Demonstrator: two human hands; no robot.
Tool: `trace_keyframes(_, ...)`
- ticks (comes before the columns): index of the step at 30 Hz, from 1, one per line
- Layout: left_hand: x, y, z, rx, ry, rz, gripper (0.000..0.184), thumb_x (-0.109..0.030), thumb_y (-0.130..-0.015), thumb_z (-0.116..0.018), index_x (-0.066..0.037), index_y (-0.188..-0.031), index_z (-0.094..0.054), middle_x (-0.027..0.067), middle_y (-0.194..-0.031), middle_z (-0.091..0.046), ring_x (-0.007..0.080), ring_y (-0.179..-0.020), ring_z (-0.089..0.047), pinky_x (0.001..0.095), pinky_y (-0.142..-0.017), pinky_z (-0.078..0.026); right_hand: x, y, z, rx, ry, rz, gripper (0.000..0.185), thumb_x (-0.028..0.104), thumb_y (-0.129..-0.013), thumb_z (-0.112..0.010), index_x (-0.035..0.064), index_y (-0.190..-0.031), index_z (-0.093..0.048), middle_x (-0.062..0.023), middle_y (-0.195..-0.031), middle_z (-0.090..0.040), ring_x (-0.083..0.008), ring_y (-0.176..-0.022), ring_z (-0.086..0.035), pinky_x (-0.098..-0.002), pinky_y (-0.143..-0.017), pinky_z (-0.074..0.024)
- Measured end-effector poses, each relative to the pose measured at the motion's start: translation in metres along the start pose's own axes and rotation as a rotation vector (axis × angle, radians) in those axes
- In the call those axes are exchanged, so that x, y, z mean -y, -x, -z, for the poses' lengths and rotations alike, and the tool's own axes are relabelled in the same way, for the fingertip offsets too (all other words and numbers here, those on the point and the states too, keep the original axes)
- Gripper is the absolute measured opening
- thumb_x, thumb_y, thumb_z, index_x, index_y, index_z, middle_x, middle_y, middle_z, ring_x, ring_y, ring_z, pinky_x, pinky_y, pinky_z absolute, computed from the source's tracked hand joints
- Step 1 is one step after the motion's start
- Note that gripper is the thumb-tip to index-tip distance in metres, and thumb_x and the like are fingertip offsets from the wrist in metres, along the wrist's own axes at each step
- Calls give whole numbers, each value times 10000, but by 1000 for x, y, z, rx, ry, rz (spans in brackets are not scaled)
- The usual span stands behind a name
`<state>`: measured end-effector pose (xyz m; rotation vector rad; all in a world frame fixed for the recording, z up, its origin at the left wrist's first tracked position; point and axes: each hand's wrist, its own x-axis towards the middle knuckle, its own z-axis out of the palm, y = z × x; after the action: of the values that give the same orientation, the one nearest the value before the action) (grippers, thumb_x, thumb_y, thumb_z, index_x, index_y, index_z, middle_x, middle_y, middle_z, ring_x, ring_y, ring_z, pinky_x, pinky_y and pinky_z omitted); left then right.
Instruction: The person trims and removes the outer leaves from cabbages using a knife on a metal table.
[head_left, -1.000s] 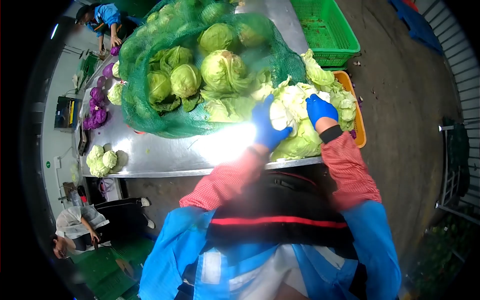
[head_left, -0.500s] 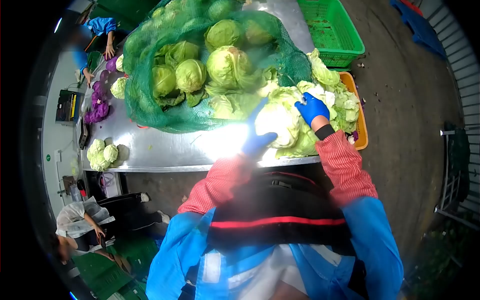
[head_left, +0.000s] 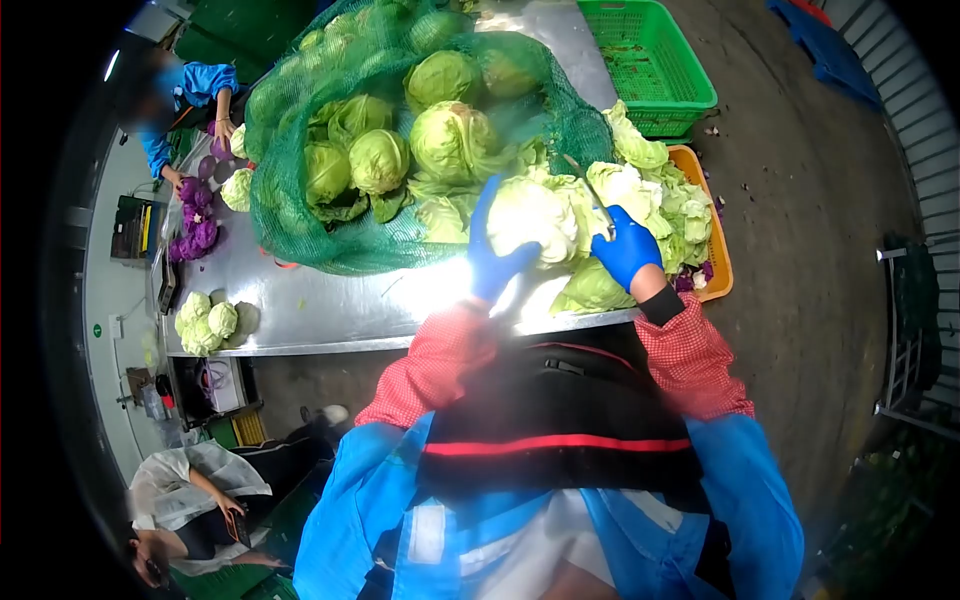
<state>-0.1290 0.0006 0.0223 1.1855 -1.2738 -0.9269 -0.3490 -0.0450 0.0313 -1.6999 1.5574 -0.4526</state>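
Note:
My left hand [head_left: 497, 252], in a blue glove, is cupped around the left side of a pale, glare-lit cabbage [head_left: 535, 222] near the table's front edge. In my blue-gloved right hand [head_left: 628, 246] is a knife [head_left: 588, 190], its thin blade pointing up and away along the cabbage's right side. Glare hides whether the blade touches it. Loose green outer leaves [head_left: 592, 288] lie below and between my hands. Just beyond, a green mesh bag [head_left: 350, 255] lies spread, with several whole cabbages [head_left: 455, 140] in its opening.
An orange crate [head_left: 722, 262] heaped with leaves stands at the table's right end, a green crate [head_left: 690, 115] behind it. Trimmed cabbages [head_left: 205, 325] and purple cabbages [head_left: 195, 235] sit on the metal table [head_left: 330, 310]. One person works at far left; another [head_left: 200, 490] is at lower left.
The knife now shows in my right hand, which has moved slightly down from the leaves. My left hand and the cabbage have shifted a little left. The lower-left person has moved.

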Motion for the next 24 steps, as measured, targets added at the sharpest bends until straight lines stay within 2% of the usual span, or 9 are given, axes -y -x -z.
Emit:
trace_keyframes(4, -3, 4, -1, 31, 712, 363, 792, -361, -822, -652, -102, -1476, -289, 170, -1416, -410, 325, -1292, -425, 477, -1069, -365, -45, -12, -4, -92, -166, -94, 443, 323, -778, -641, 23, -1098, -581, -203, -841, -655, -355, -776, -646, -417, -694, -509)
trace_keyframes(7, -8, 6, -2, 97, 1275, 694, 790, -559, -880, -504, -90, -1474, -277, 183, -1465, -370, 364, -1333, -391, 542, -1074, -352, -46, -16, 1, -153, 7, -42, 629, 424, -774, -693, 74, -1267, -519, -201, -899, -661, -359, -813, -646, -400, -704, -519)
trace_keyframes(9, -11, 4, -7, 62, 1329, 634, 789, -571, -880, -494, -96, -1473, -281, 183, -1467, -366, 366, -1335, -385, 546, -1077, -346, -5, -1, 15, -231, 146, -62, 762, 497, -761, -713, 108, -1364, -456, -194, -963, -662, -361, -837, -646, -396, -718, -527)
trace_keyframes(12, -20, 3, -14, 120, 1373, 581, 789, -569, -889, -489, -62, -1461, -292, 201, -1457, -373, 372, -1314, -409, 540, -1079, -346, 24, 14, 13, -360, 142, 255, 935, 585, -716, -718, 145, -1452, -346, -182, -1037, -647, -362, -877, -644, -409, -746, -533)
trace_keyframes(14, -14, -3, -11, 212, 1272, 595, 791, -564, -894, -488, -40, -1454, -295, 209, -1453, -375, 374, -1301, -424, 534, -1082, -346, 52, 23, 22, -327, 138, 408, 843, 538, -740, -717, 138, -1413, -406, -162, -1043, -642, -339, -855, -654, -398, -725, -540)
trace_keyframes(18, -22, 0, -20, 131, 1239, 670, 786, -556, -904, -480, -19, -1448, -295, 214, -1447, -381, 369, -1289, -438, 536, -1084, -343, 51, 17, 8, -329, 63, 585, 557, 391, -792, -718, 147, -1268, -561, -101, -987, -649, -284, -785, -670, -355, -667, -547)
trace_keyframes(19, -22, 0, -20, 139, 1291, 678, 782, -558, -905, -476, -27, -1450, -297, 211, -1448, -382, 368, -1296, -431, 538, -1088, -338, 49, 21, 8, -362, -46, 614, 264, 271, -835, -694, 154, -1068, -653, -56, -905, -666, -234, -703, -664, -311, -628, -536)
trace_keyframes(23, -11, -1, -15, -11, 1368, 631, 775, -584, -906, -440, -65, -1464, -299, 188, -1468, -370, 363, -1334, -389, 539, -1104, -309, 11, 15, 12, -242, -277, 302, 87, 213, -867, -671, 144, -917, -660, -40, -773, -671, -151, -645, -632, -280, -617, -512)
trace_keyframes(24, -11, -2, -14, -4, 1398, 618, 775, -594, -905, -424, -78, -1468, -299, 181, -1476, -363, 362, -1342, -379, 538, -1107, -302, -4, 4, 8, -193, -386, 204, 154, 229, -869, -684, 132, -985, -654, -33, -843, -681, -126, -672, -619, -268, -611, -504)
